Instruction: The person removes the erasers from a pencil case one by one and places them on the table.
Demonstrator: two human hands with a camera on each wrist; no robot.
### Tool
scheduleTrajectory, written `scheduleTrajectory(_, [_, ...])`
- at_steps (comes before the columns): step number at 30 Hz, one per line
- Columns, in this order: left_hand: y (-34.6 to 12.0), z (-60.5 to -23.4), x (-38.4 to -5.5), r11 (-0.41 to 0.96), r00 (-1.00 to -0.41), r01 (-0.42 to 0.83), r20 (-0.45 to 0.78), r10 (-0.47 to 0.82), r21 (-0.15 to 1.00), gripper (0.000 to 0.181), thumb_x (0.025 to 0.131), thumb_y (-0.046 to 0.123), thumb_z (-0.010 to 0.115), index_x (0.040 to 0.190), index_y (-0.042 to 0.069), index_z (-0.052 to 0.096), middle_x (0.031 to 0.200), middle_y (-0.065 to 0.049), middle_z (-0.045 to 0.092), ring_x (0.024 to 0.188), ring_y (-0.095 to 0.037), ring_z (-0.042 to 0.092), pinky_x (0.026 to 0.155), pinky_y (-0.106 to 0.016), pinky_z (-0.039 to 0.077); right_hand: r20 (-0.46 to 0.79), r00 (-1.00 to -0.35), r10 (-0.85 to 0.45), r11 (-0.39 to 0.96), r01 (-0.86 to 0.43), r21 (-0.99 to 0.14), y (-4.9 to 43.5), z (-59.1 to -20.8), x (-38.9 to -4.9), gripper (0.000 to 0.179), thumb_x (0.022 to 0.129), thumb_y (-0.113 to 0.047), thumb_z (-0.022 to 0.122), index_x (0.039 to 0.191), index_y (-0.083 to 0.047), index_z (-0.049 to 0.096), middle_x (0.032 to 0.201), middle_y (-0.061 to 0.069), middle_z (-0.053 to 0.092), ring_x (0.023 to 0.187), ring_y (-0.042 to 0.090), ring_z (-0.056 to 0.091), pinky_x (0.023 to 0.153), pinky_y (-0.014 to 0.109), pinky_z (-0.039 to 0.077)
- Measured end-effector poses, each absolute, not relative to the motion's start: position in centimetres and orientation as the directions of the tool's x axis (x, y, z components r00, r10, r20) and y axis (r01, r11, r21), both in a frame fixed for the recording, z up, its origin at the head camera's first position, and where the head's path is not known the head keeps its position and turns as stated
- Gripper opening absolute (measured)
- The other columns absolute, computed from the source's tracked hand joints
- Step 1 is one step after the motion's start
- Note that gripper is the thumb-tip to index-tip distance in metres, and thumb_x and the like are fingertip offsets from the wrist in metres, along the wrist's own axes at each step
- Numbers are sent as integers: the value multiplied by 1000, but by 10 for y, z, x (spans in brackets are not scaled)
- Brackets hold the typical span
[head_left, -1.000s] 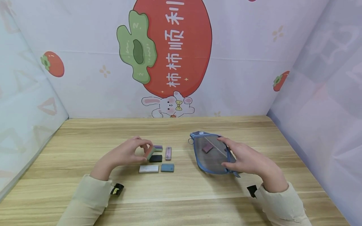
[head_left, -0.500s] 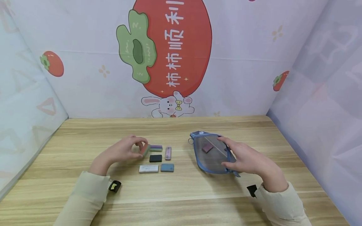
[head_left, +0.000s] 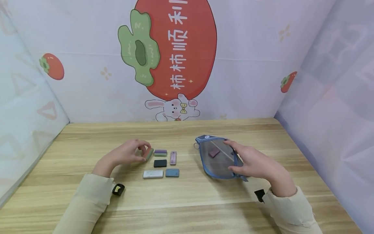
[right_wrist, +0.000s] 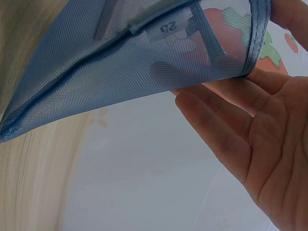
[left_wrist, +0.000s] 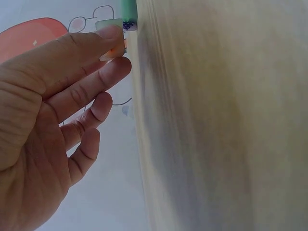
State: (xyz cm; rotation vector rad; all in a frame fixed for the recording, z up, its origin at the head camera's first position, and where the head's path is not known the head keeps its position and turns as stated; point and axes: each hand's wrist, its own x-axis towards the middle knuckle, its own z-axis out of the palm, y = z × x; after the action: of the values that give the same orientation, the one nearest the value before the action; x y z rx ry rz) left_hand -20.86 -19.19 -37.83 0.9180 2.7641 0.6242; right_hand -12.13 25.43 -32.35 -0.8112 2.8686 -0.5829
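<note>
In the head view my left hand [head_left: 124,153] pinches a small orange-and-green eraser [head_left: 148,153], tilted close over the table. The left wrist view shows the eraser [left_wrist: 113,45] at the thumb and index finger, the other fingers loosely bent. Just right of it lies a purple-and-green eraser [head_left: 160,152]. My right hand [head_left: 252,162] holds the mouth edge of a blue mesh zip pouch [head_left: 205,169], spreading it between thumb and fingers. Through the mesh a dark purplish eraser [head_left: 214,152] shows inside. In the right wrist view, fingers of my right hand [right_wrist: 240,125] lie against the mesh.
Several more erasers lie between the hands: black [head_left: 160,163], pink [head_left: 173,158], white [head_left: 153,174] and blue [head_left: 172,173]. A printed cloth backdrop [head_left: 242,91] rises along the back and sides of the wooden table [head_left: 187,201].
My left hand has moved slightly left and lower with the orange-and-green eraser, uncovering the purple-and-green one and the black one. My right hand and the pouch stay put.
</note>
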Motion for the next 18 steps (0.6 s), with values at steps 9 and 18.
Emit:
scheduleTrajectory(9, [-191,-379,-221,696,-755,579,-44,654,425,39,79,7,79,115,5,66,87,5,69,87,-12,63,86,-41,52,3,-854,-520,786,-480,-390,256,-324,-122,81,86,-22,76,151,-1,33,132,23,61,97,22,66,89,45,52])
scheduleTrajectory(18, [-191,-378,-226,705,-755,555,-88,650,443,41,79,8,80,116,3,66,88,4,69,86,-11,63,83,-38,52,2,-856,-517,788,-476,-391,255,-323,-122,80,86,-21,76,150,-1,33,132,23,61,99,20,65,88,45,52])
